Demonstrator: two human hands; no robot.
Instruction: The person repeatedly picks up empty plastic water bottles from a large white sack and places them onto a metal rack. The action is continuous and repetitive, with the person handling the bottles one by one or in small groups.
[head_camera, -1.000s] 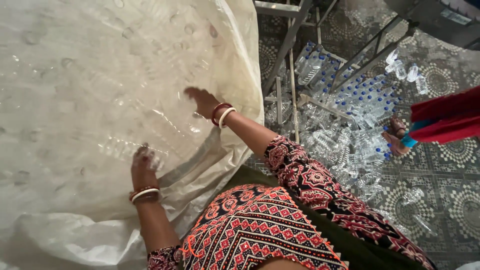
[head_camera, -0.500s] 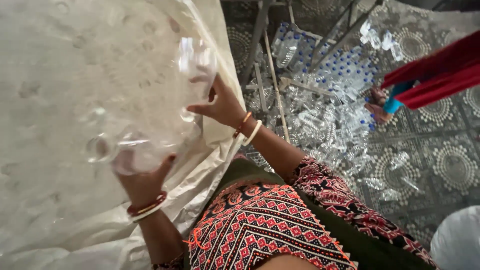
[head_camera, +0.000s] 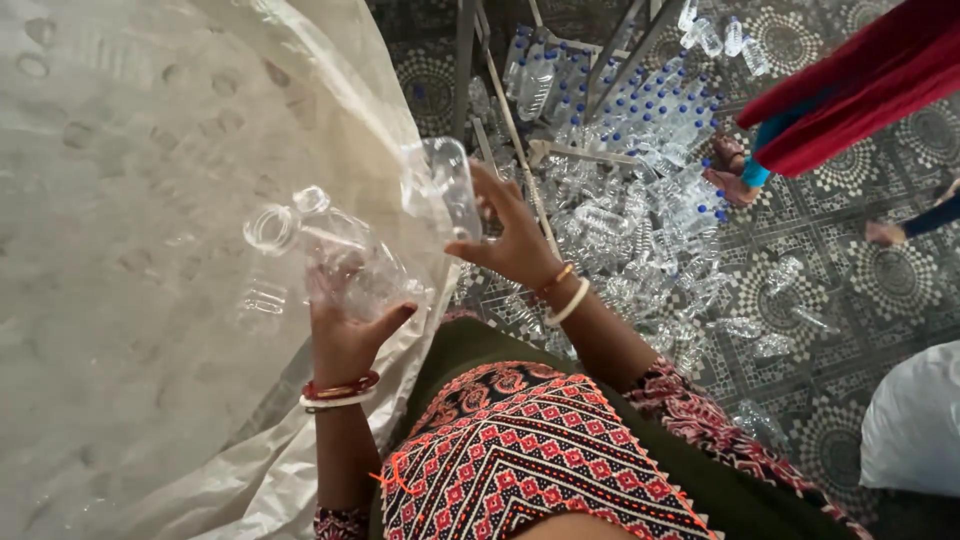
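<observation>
Bottles in hand: two clear, empty plastic bottles, one held in each of the person's hands, both raised in front of the big sack.
Sack: a large translucent white plastic sack (head_camera: 130, 300) fills the left half of the view; faint outlines of more bottles show through its skin, and its crumpled edge runs down beside the person's lap.
Left hand: the left hand (head_camera: 345, 330) is palm up with fingers curled round the body of a crushed clear bottle (head_camera: 320, 245), whose open, capless neck points up and to the left; red and white bangles sit on the wrist.
Right hand: the right hand (head_camera: 515, 240) is closed on a second clear bottle (head_camera: 445, 185), fingers spread along its side, holding it just at the sack's edge; orange and white bangles on the wrist.
Lap: red, white and black patterned cloth with a dark green garment, low in the middle.
Floor: patterned grey tiles (head_camera: 830, 300), with a heap of clear bottles (head_camera: 650, 170), many blue-capped, lying among thin metal frame legs to the right of the hands.
Other person: red cloth (head_camera: 860, 90) at the upper right, with a hand (head_camera: 728, 165) reaching to the heap.
Lower right corner: part of a white bag (head_camera: 915, 420).
</observation>
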